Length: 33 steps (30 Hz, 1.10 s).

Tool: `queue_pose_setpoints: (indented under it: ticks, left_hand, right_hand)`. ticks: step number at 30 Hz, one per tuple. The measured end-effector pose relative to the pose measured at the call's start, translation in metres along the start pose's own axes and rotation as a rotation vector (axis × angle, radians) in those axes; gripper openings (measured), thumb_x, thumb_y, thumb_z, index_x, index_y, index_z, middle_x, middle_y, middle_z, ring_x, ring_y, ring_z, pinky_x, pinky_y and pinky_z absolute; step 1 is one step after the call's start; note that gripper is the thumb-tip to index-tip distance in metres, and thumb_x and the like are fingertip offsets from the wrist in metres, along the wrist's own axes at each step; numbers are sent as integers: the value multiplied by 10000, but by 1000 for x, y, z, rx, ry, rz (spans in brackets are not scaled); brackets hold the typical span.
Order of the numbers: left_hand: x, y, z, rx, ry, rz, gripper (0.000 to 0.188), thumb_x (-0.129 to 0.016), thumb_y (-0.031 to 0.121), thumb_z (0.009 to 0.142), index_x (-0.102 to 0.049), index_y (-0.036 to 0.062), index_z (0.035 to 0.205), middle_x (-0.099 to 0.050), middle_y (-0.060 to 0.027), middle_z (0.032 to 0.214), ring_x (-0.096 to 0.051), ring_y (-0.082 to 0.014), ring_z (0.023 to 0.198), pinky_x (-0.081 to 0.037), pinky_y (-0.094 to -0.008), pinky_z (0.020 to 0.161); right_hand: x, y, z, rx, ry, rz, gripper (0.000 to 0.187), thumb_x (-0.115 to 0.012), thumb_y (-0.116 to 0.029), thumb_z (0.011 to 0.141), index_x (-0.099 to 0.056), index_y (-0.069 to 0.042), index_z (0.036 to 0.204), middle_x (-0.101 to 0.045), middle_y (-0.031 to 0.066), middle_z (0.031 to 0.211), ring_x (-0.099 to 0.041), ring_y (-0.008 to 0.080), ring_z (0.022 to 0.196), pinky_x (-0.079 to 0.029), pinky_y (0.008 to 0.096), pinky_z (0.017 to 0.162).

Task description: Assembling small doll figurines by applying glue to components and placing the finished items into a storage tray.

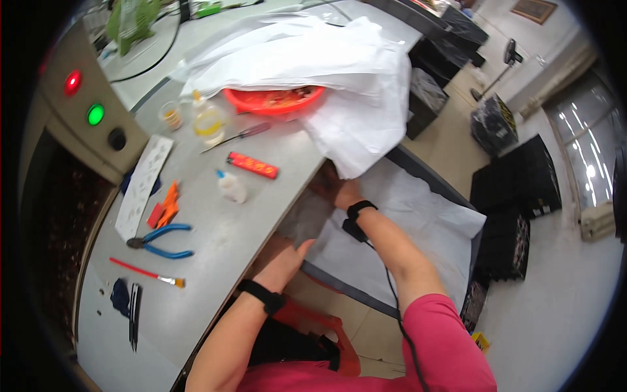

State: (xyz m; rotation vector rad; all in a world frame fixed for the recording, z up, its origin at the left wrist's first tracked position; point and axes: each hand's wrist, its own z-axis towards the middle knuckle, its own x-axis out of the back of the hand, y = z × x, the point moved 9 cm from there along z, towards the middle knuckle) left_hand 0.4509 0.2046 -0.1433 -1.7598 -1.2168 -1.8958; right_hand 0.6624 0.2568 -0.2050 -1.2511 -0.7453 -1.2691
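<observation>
My left hand [277,260] is at the front edge of the grey table [222,274]. Its thumb is stretched out, while its other fingers are hidden at the edge. Farther along, my right hand [338,188] reaches over a grey-rimmed tray [471,251] lined with a white sheet [405,225]. Shadow and blur hide its fingers close to the table's corner. Beside that hand hangs a white cover sheet [366,140]. What either hand touches or holds cannot be made out. Each wrist wears a black band, the right one with a cable.
On the table lie blue-handled pliers [166,240], a red brush [147,271], tweezers [134,317], a red lighter [253,165], a glue bottle [232,187], a clear bottle [209,124] and a red bowl [274,100]. A machine with lights [85,98] stands left; a red stool [343,340] is below.
</observation>
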Motion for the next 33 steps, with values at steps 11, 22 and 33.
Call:
queue_pose_setpoints:
  ticks: [11, 22, 33]
  left_hand:
    - [-5, 7, 5, 16, -111, 166, 654, -437, 541, 924, -711, 6, 667, -653, -195, 700, -612, -339, 769, -463, -411, 775]
    - [-22, -1, -24, -309, 133, -422, 332, -464, 266, 942, -689, 29, 888, -645, -190, 985, -608, -300, 941, -486, -406, 818]
    - [110, 122, -104, -383, 55, -8, 292, -631, 312, 817, -671, 63, 963, -648, -61, 859, -588, -246, 916, -237, -548, 1082]
  right_hand:
    - [96, 23, -88, -24, -47, -50, 692, -634, -519, 807, -433, -205, 1389, -315, 176, 1478, -304, 355, 1359, -207, 606, 1060]
    - [45, -43, -158, 292, -425, -73, 735, -661, -549, 770, -433, -223, 1388, -316, 160, 1478, -307, 375, 1347, -254, 627, 1021]
    - [154, -114, -116, 179, -182, 537, 219, -652, -63, 770, -628, -13, 982, -641, 131, 965, -599, 295, 936, -446, 406, 874]
